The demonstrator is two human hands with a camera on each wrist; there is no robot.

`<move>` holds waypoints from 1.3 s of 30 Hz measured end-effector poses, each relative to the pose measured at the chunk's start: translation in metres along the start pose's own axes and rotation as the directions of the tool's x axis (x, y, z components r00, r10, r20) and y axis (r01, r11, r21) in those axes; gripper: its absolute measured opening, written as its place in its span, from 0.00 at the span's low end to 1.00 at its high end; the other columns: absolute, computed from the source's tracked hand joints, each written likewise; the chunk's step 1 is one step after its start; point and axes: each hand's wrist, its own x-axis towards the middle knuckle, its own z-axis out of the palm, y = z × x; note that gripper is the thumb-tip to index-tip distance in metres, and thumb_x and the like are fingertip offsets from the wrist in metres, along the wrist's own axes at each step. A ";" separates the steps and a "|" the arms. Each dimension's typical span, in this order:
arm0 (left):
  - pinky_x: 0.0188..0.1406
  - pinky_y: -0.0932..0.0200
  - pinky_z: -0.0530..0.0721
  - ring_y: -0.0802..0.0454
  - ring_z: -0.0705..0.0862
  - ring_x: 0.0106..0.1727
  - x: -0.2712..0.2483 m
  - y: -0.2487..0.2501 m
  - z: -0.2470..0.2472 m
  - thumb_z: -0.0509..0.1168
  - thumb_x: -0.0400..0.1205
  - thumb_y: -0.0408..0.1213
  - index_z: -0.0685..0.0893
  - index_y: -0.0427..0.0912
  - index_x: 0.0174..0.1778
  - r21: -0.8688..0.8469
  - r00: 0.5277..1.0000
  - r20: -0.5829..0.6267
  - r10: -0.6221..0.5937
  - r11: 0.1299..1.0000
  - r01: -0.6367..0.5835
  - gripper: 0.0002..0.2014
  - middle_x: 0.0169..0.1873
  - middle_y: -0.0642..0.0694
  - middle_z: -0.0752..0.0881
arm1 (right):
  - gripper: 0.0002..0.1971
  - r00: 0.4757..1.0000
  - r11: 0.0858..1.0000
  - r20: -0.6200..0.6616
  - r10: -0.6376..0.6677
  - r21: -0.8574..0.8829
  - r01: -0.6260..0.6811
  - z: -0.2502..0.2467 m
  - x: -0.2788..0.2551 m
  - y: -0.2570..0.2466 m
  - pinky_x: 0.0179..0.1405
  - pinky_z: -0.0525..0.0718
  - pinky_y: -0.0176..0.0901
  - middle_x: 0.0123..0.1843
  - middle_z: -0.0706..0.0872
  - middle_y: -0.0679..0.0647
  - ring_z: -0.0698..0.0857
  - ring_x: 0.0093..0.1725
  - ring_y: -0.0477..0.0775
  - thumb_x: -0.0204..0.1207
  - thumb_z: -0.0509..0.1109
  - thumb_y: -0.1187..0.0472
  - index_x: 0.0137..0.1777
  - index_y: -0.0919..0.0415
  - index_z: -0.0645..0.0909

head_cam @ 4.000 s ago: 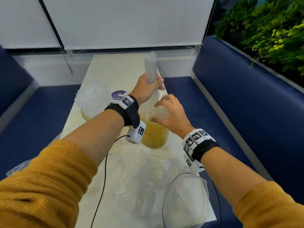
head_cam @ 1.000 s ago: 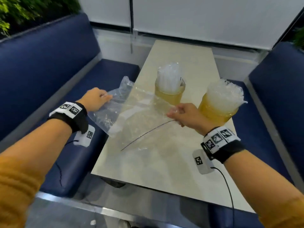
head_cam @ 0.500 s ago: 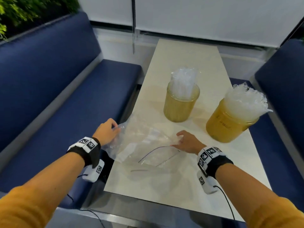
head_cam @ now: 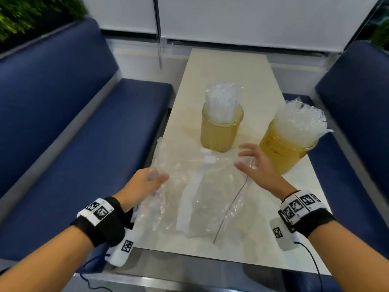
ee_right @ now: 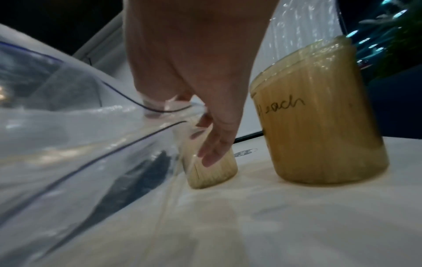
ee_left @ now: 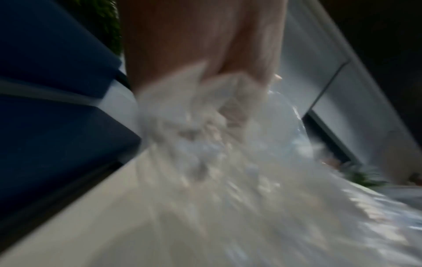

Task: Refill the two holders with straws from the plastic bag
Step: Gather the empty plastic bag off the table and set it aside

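Your left hand (head_cam: 145, 184) is gripping the crumpled plastic bag (head_cam: 189, 190) lying on the table (head_cam: 229, 66). Your right hand (head_cam: 255, 167) is lying loose on its far side. Both holders (head_cam: 221, 131) are standing behind, stuffed with straws (head_cam: 299, 123).

Two holders (head_cam: 221, 131) (head_cam: 286, 148) block mid-table; bag (head_cam: 189, 192) covers near end; far tabletop (head_cam: 229, 68) bare.

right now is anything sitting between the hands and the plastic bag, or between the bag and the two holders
Nothing visible does. The left hand already grips the plastic bag at its left edge, and the right hand hovers open at its right edge. The two holders stand just behind the bag, already full of straws.
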 end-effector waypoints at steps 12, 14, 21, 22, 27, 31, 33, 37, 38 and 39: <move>0.48 0.51 0.93 0.47 0.93 0.51 -0.054 0.033 0.041 0.64 0.87 0.42 0.89 0.36 0.59 -0.370 0.948 -0.314 0.057 0.912 -0.177 0.14 0.49 0.43 0.94 | 0.20 0.941 0.908 0.296 0.163 0.329 -0.261 0.001 -0.026 -0.017 0.67 0.83 0.66 0.46 0.92 0.55 0.88 0.57 0.62 0.57 0.90 0.56 0.46 0.60 0.89; 0.53 0.40 0.92 0.41 0.93 0.52 -0.062 0.036 0.038 0.67 0.85 0.42 0.87 0.44 0.63 -0.386 0.963 -0.259 0.078 0.905 -0.177 0.13 0.53 0.43 0.94 | 0.19 0.963 0.947 0.237 0.125 0.260 -0.187 0.002 -0.030 -0.023 0.65 0.82 0.77 0.45 0.90 0.63 0.88 0.52 0.68 0.63 0.88 0.54 0.45 0.66 0.86; 0.48 0.44 0.93 0.30 0.89 0.57 -0.066 0.031 0.022 0.63 0.86 0.33 0.84 0.45 0.72 -0.491 0.994 -0.092 0.066 0.865 -0.103 0.18 0.66 0.44 0.89 | 0.27 0.938 0.947 0.346 -0.005 0.302 -0.106 -0.010 -0.044 -0.043 0.52 0.85 0.76 0.53 0.92 0.69 0.90 0.49 0.79 0.80 0.73 0.59 0.78 0.53 0.72; 0.50 0.46 0.93 0.34 0.90 0.59 -0.068 0.031 0.020 0.64 0.86 0.33 0.89 0.44 0.65 -0.532 0.994 -0.100 0.044 0.842 -0.091 0.15 0.67 0.40 0.89 | 0.30 0.928 0.931 0.373 -0.008 0.342 -0.130 -0.015 -0.044 -0.045 0.46 0.88 0.72 0.55 0.92 0.69 0.90 0.44 0.77 0.79 0.73 0.59 0.81 0.51 0.71; 0.65 0.42 0.84 0.40 0.84 0.72 -0.074 0.031 0.007 0.76 0.74 0.50 0.88 0.29 0.58 -0.527 0.991 0.049 0.122 0.846 -0.078 0.27 0.72 0.42 0.85 | 0.45 0.826 0.866 0.562 -0.041 0.433 -0.251 -0.038 -0.054 -0.044 0.31 0.88 0.43 0.46 0.91 0.65 0.91 0.33 0.54 0.52 0.90 0.44 0.67 0.69 0.83; 0.56 0.50 0.89 0.36 0.87 0.66 -0.073 0.037 -0.005 0.65 0.68 0.27 0.84 0.26 0.36 -0.529 0.957 0.279 0.073 0.844 0.090 0.07 0.73 0.34 0.83 | 0.06 0.844 0.930 0.527 -0.100 0.351 -0.108 -0.050 -0.056 -0.052 0.45 0.88 0.32 0.43 0.95 0.49 0.93 0.45 0.42 0.65 0.86 0.48 0.30 0.42 0.93; 0.56 0.46 0.90 0.30 0.87 0.64 -0.077 0.039 -0.014 0.68 0.68 0.33 0.87 0.18 0.43 -0.542 0.918 0.390 0.065 0.822 0.172 0.18 0.71 0.29 0.83 | 0.07 0.831 0.939 0.520 -0.200 0.344 0.010 -0.052 -0.052 -0.050 0.58 0.87 0.47 0.60 0.90 0.63 0.90 0.60 0.60 0.69 0.84 0.56 0.31 0.53 0.93; 0.62 0.29 0.84 0.34 0.88 0.57 -0.078 0.051 -0.016 0.68 0.79 0.64 0.84 0.40 0.41 -0.171 0.965 0.258 0.048 0.985 -0.003 0.26 0.63 0.40 0.90 | 0.26 0.779 0.955 0.562 -0.277 0.247 0.162 -0.047 -0.050 -0.057 0.62 0.84 0.48 0.64 0.88 0.64 0.87 0.63 0.63 0.70 0.70 0.86 0.32 0.52 0.94; 0.63 0.29 0.84 0.39 0.90 0.55 -0.080 0.057 -0.013 0.70 0.78 0.64 0.83 0.50 0.45 -0.022 0.982 0.184 0.044 0.999 -0.040 0.19 0.61 0.45 0.91 | 0.31 0.771 0.951 0.561 -0.303 0.228 0.208 -0.045 -0.048 -0.061 0.62 0.83 0.47 0.63 0.88 0.62 0.87 0.63 0.62 0.69 0.66 0.90 0.32 0.51 0.94; 0.63 0.35 0.86 0.45 0.91 0.56 -0.082 0.061 -0.011 0.74 0.75 0.62 0.81 0.60 0.52 0.068 0.979 0.200 0.032 0.997 -0.047 0.17 0.61 0.50 0.91 | 0.33 0.752 0.940 0.564 -0.342 0.221 0.261 -0.040 -0.048 -0.070 0.62 0.83 0.47 0.63 0.89 0.62 0.87 0.63 0.62 0.68 0.64 0.92 0.33 0.51 0.94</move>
